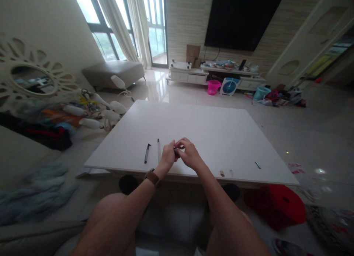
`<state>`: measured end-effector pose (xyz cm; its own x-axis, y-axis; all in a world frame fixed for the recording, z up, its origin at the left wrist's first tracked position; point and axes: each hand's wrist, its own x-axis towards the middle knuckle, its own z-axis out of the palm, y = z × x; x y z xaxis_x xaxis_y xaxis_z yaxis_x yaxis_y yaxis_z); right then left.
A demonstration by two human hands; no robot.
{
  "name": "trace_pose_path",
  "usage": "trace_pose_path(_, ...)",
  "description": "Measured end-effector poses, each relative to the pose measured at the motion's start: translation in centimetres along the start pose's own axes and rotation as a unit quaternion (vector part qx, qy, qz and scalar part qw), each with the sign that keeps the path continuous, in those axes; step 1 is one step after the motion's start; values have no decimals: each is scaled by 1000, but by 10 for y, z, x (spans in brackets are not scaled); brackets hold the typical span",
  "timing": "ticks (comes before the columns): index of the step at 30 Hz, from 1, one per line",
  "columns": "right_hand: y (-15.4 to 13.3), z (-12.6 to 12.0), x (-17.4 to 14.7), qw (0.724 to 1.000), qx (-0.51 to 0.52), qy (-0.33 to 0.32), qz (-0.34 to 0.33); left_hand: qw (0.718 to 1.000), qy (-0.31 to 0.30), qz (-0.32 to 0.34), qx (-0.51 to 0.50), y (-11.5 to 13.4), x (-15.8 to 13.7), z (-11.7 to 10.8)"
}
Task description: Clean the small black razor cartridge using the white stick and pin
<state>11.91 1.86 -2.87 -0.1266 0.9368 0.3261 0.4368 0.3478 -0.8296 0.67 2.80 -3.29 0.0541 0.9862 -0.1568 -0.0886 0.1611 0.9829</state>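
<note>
Over the near edge of the white table (193, 123), my left hand (167, 154) and my right hand (188, 153) meet. Both are closed around a small dark object (175, 148), mostly covered by the fingers, so its kind cannot be made out. A watch with a brown strap (152, 178) is on my left wrist. Left of my hands lie a slim black tool (147, 153) and a thin pale stick with a dark tip (158, 149). To the right are a small yellowish and dark piece (222, 173), a small clear piece (231, 172) and a short dark strip (257, 164).
A lamp with several white shades (110, 115) stands against the table's left side. A red stool (284, 204) sits below the right corner. Across the floor are a pink bucket (213, 87), a blue and white fan (229, 86) and a low white cabinet (179, 76).
</note>
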Motion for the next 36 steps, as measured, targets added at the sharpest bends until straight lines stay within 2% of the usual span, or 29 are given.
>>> trace_pose_path(5,-4,7,1,999,-35,17,-5,999,-4,-21,-29,-3,1,-6)
trace_pose_path(13,-11,20,9,999,-22,27,-14,990,18,-68,-120,-8,11,-20)
trace_pose_path(19,-14,29,12,999,-15,31,-22,980,35,-96,-168,-1,8,-28)
trace_pose_path(26,-16,37,10,997,-15,32,-68,960,63,-114,-246,10,5,-34)
trace_pose_path(31,-17,38,9,997,-16,10,-72,955,91,-127,-251,14,3,-35)
trace_pose_path(36,-15,43,10,997,-17,48,-51,958,104,-124,-239,10,4,-34)
